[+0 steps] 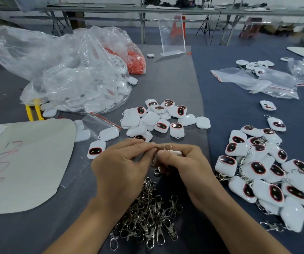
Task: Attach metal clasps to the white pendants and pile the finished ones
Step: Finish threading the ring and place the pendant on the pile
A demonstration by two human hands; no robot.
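My left hand pinches the ring of a metal clasp at its fingertips. My right hand grips a white pendant, mostly hidden under its fingers, right against that ring. A heap of loose metal clasps lies on the grey mat just below both hands. Bare white pendants with dark oval faces lie in a cluster beyond the hands. At the right, a pile of pendants with clasps attached spreads over the blue cloth.
A big clear plastic bag of white pendants lies at the back left, with a bag of red pieces behind it. A pale board lies at the left. Empty zip bags and an acrylic stand are further back.
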